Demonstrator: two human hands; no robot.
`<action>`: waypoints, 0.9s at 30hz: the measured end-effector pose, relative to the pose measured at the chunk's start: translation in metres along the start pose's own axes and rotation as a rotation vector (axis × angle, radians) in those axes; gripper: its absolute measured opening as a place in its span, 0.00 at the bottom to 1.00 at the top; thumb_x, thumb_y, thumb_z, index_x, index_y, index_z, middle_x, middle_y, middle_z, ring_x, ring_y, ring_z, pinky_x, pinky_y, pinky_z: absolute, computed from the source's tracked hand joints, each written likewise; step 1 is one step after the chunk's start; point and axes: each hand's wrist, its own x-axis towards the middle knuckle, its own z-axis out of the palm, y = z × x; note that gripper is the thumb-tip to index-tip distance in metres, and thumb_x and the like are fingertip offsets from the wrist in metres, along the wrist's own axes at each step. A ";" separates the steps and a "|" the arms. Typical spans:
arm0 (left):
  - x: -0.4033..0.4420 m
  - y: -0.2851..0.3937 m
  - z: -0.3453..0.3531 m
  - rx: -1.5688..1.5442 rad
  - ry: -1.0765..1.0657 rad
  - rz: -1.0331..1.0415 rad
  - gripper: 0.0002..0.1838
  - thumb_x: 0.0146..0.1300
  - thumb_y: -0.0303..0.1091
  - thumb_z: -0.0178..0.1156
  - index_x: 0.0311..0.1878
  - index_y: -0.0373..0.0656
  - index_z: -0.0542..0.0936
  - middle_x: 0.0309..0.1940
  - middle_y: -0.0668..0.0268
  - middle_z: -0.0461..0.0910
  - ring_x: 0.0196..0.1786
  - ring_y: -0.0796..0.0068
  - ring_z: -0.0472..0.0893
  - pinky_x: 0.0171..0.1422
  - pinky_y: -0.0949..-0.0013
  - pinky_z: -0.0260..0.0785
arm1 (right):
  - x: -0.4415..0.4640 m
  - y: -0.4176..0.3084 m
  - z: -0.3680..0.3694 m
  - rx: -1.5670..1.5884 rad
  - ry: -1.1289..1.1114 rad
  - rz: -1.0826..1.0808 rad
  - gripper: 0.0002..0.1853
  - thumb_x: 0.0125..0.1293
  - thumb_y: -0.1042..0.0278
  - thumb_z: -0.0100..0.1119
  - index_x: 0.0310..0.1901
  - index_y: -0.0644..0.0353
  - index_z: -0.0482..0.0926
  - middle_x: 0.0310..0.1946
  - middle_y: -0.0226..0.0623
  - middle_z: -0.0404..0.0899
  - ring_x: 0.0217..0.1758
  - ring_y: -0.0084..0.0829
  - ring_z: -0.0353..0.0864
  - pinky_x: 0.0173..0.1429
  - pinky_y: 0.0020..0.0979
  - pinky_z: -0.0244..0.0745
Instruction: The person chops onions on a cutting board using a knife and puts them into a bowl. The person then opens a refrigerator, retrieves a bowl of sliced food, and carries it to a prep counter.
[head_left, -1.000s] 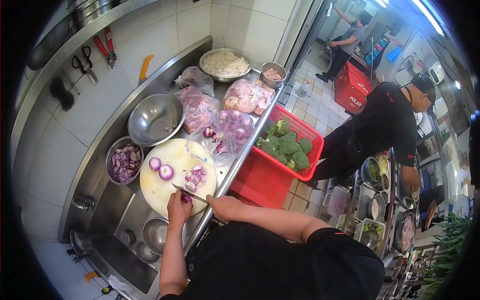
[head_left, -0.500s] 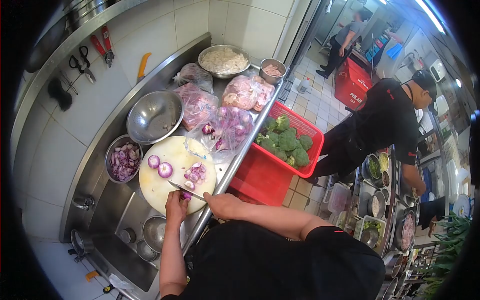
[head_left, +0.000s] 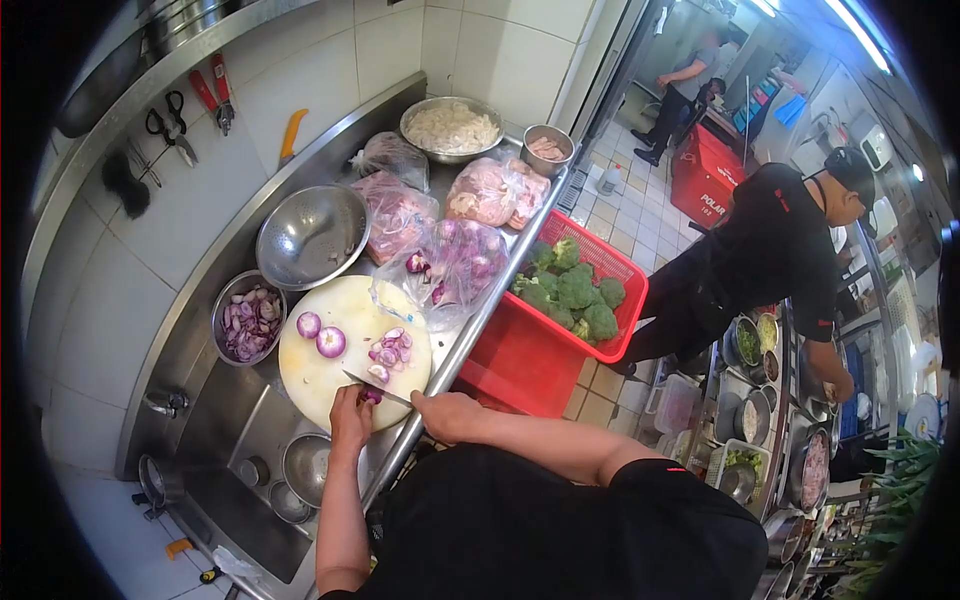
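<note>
My right hand (head_left: 447, 416) grips a knife (head_left: 384, 391) by its handle, the blade lying over the near part of a round white cutting board (head_left: 310, 377). Close to the blade, my left hand (head_left: 350, 416) has its fingers closed on a piece of purple onion (head_left: 372, 396), mostly hidden by the fingers. Cut onion pieces (head_left: 392, 350) lie just beyond the knife. Farther left on the board sit a halved onion (head_left: 331, 342) and a smaller onion piece (head_left: 308, 324). A clear bag of onions (head_left: 465, 255) rests against the board's far edge.
A bowl of cut onions (head_left: 250, 322) and a metal bowl (head_left: 312, 237) stand left of the board. Bagged meat (head_left: 400, 215) lies behind. Right of the counter, a red basket (head_left: 632, 330) holds broccoli. A co-worker (head_left: 765, 250) stands at another counter.
The knife blade has shifted slightly along the onion, and my right hand has moved a little right and down. In the background, a person has turned and another shows behind.
</note>
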 end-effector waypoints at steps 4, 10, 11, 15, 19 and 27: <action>0.000 0.000 0.001 -0.016 0.031 0.020 0.15 0.60 0.22 0.65 0.50 0.36 0.78 0.44 0.51 0.78 0.46 0.51 0.81 0.52 0.58 0.74 | -0.002 0.000 -0.003 -0.022 -0.046 -0.032 0.12 0.69 0.70 0.44 0.52 0.66 0.67 0.36 0.61 0.82 0.42 0.60 0.84 0.44 0.57 0.77; 0.001 0.009 -0.001 0.023 0.041 0.040 0.13 0.60 0.22 0.64 0.48 0.36 0.78 0.43 0.51 0.78 0.45 0.52 0.81 0.52 0.58 0.75 | 0.001 0.004 0.000 -0.011 -0.041 -0.021 0.13 0.70 0.70 0.44 0.52 0.66 0.66 0.35 0.62 0.82 0.41 0.60 0.84 0.44 0.58 0.77; -0.003 0.009 -0.003 0.049 0.032 0.028 0.11 0.60 0.22 0.65 0.47 0.35 0.78 0.43 0.51 0.78 0.45 0.52 0.81 0.51 0.58 0.75 | -0.001 0.000 0.002 0.012 -0.018 -0.036 0.13 0.70 0.69 0.43 0.52 0.66 0.66 0.35 0.62 0.82 0.41 0.61 0.84 0.44 0.58 0.77; -0.004 0.003 -0.001 0.037 0.032 0.029 0.13 0.61 0.22 0.63 0.49 0.36 0.78 0.43 0.52 0.77 0.46 0.51 0.80 0.52 0.56 0.74 | 0.007 0.007 0.009 -0.010 -0.084 -0.020 0.13 0.71 0.69 0.42 0.52 0.67 0.66 0.35 0.62 0.82 0.42 0.61 0.84 0.44 0.58 0.77; -0.006 -0.008 0.004 -0.002 0.044 0.036 0.12 0.62 0.21 0.63 0.49 0.37 0.78 0.44 0.52 0.77 0.46 0.51 0.80 0.51 0.56 0.74 | -0.002 -0.005 -0.001 0.035 -0.039 -0.026 0.13 0.71 0.69 0.42 0.52 0.68 0.65 0.37 0.63 0.82 0.43 0.62 0.84 0.45 0.58 0.77; -0.006 -0.008 0.004 -0.053 0.033 0.030 0.11 0.62 0.20 0.62 0.48 0.36 0.78 0.44 0.52 0.77 0.46 0.50 0.81 0.51 0.56 0.75 | -0.003 -0.004 0.000 -0.018 -0.082 -0.016 0.16 0.70 0.70 0.44 0.55 0.68 0.66 0.38 0.61 0.83 0.42 0.61 0.84 0.45 0.57 0.78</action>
